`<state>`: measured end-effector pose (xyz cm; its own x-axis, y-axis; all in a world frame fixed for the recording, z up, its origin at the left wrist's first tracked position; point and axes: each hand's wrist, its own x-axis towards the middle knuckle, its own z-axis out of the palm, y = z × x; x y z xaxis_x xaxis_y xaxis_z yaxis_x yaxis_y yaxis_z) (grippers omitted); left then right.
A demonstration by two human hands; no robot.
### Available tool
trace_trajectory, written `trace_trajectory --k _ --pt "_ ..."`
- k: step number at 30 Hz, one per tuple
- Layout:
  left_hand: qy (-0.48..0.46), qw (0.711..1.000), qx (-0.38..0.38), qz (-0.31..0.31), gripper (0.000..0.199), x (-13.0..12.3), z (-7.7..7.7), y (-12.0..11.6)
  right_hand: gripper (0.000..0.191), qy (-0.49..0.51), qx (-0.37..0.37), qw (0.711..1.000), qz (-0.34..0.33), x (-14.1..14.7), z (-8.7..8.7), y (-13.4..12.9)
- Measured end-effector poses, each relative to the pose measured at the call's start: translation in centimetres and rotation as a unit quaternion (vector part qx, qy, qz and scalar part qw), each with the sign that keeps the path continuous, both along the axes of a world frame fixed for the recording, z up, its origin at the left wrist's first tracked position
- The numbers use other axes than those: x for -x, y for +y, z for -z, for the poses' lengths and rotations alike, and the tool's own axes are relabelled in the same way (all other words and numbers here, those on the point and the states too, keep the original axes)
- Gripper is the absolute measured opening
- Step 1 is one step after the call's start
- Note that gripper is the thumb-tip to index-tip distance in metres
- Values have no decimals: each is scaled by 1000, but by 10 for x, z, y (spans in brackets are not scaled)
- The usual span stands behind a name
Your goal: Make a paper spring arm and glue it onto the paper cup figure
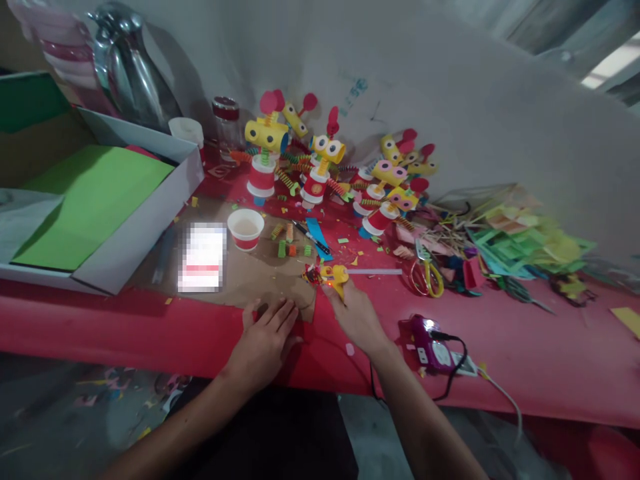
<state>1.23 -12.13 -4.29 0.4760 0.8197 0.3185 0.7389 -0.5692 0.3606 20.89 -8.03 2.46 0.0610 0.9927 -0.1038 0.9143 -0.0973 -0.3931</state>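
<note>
Several cup figures (263,180) stand assembled at the back of the desk (525,340) — one cup (245,243) and some paper springs (282,249) seem left, loose on the cardboard (240,285). Your right hand (361,320) closes its grip around the yellow glue gun (339,273) at the cardboard's right edge — your left hand (267,343) lies palm down, fingers loosely spread.

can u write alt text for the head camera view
A person's right hand holds a yellow glue gun with a glue stick at its back, while the left hand rests at the near edge of a brown cardboard sheet. Yellow-headed paper-cup figures stand behind on a red-covered table.
</note>
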Motion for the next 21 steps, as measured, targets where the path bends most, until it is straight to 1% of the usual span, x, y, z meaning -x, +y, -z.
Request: trace_trajectory --k 12,21 --pt "6 1000 -14 0 39 0 1 2 32 -14 30 999 21 -3 -8 -5" --pt "11 1000 -17 -1 38 -1 0 1 34 -15 32 999 27 -9 -6 -8"
